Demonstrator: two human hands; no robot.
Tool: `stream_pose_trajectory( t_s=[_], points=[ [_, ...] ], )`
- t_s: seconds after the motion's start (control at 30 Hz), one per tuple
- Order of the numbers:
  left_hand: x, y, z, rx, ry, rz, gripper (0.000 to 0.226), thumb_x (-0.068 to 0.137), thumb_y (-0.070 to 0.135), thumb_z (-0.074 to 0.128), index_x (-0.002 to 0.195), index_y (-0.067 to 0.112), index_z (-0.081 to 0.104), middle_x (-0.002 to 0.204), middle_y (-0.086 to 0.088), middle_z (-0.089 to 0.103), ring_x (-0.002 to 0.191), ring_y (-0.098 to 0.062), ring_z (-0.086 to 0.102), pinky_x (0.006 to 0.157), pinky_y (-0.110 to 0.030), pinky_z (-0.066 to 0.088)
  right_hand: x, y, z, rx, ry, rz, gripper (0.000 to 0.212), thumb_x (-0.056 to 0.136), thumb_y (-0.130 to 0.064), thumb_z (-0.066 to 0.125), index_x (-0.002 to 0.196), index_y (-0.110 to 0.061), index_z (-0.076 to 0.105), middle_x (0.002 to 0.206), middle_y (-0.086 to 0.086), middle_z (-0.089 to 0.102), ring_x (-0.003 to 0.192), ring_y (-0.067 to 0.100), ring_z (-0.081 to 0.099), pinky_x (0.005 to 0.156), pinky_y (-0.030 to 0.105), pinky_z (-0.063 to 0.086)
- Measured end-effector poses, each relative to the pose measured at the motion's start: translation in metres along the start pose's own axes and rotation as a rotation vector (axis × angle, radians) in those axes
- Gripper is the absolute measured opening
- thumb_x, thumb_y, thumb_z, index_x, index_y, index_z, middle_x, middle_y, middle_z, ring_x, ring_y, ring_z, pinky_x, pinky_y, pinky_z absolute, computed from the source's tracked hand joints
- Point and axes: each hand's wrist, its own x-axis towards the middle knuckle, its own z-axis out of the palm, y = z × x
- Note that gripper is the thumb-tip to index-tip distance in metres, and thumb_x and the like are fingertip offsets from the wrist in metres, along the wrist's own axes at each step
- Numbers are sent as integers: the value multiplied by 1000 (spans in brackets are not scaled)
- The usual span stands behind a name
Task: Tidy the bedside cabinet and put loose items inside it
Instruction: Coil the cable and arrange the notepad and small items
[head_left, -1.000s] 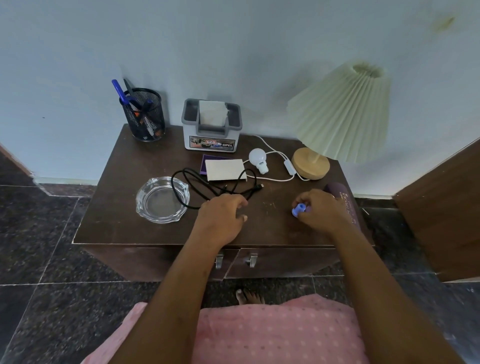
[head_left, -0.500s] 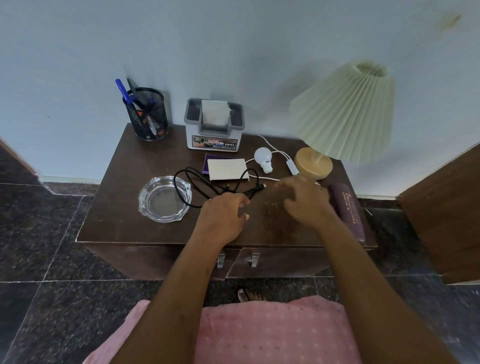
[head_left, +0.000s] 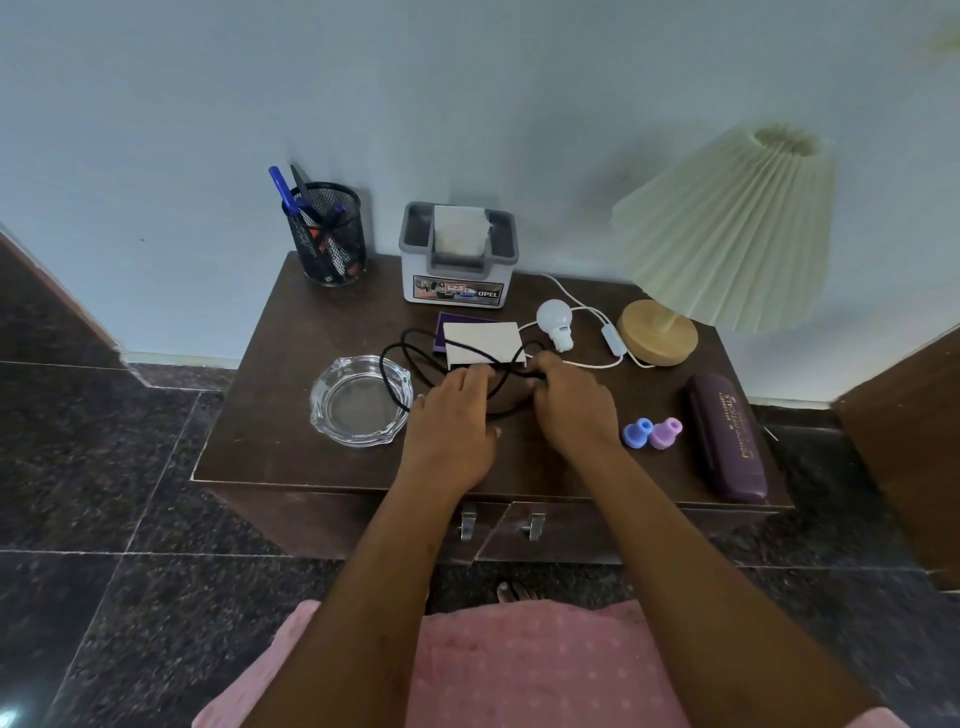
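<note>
While pinning black cable under flat left grip, coil loops toward right grip, curled, hold unclear; avoid dragging white card.

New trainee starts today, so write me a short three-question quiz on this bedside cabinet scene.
1. True or false: the loose bulb lies between the white card and the lamp base.
2. The left hand and right hand both touch: A) pen holder, B) black cable, C) tissue box?
3. How many small plugs stand beside the purple case?
Key: 1 true; 2 B; 3 two.
</note>
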Motion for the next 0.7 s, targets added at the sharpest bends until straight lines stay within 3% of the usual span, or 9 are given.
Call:
stream_pose_trajectory(
  t_s=[0.1, 0.23, 0.3, 0.37, 0.47, 0.57, 0.7],
  points=[
    [-1, 6, -3, -174, 103, 25, 79, 80, 15, 66, 143, 22, 19, 141, -5, 43, 126, -25, 45, 101, -43, 41, 0, -3, -16, 136, 66, -57, 20, 94, -24, 44, 109, -20, 56, 103, 5, 67, 95, 26, 60, 80, 42, 48],
    [-7, 18, -12, -259, 215, 58, 88, 83, 12, 64, 149, 24, 8, 149, -2, 34, 132, -20, 34, 103, -30, 31, -13, -6, -45, 176, 114, -105, 16, 88, -24, 46, 99, -21, 57, 92, 0, 64, 84, 21, 57, 71, 40, 49],
    [-14, 26, -19, -264, 250, 97, 80, 85, 12, 63, 149, 23, 15, 147, -1, 35, 131, -19, 34, 102, -25, 28, -24, -10, -60, 274, 154, -132, 10, 85, -16, 47, 89, -17, 56, 83, -2, 59, 77, 18, 54, 66, 36, 44],
    [-26, 34, -25, -243, 331, 103, 62, 87, 13, 59, 143, 18, 32, 135, -4, 45, 121, -20, 40, 100, -28, 36, -38, -19, -73, 514, 169, -123, 14, 84, -3, 49, 89, -11, 60, 84, -2, 60, 77, 17, 55, 69, 31, 44],
    [-50, 46, -31, -173, 490, 56, 16, 91, 18, 55, 103, 9, 63, 103, -6, 51, 96, -22, 47, 80, -36, 45, -65, -35, -89, 987, 100, -34, 27, 84, 8, 46, 94, -10, 65, 88, -6, 64, 74, 8, 56, 64, 13, 45],
    [-75, 58, -30, -175, 426, 3, 22, 95, 24, 50, 87, 6, 61, 92, -4, 47, 86, -19, 45, 72, -34, 41, -91, -45, -94, 1202, 33, 20, 26, 88, 3, 53, 110, -5, 64, 80, -2, 61, 60, 1, 54, 53, 12, 43],
    [-100, 70, -36, -439, 356, 26, 15, 96, 11, 47, 94, 2, 58, 92, -8, 51, 78, -12, 46, 70, -24, 35, -118, -53, -91, 1253, -61, 92, 35, 86, -4, 64, 121, -8, 57, 94, 6, 65, 85, 16, 63, 80, 27, 53]
  ],
)
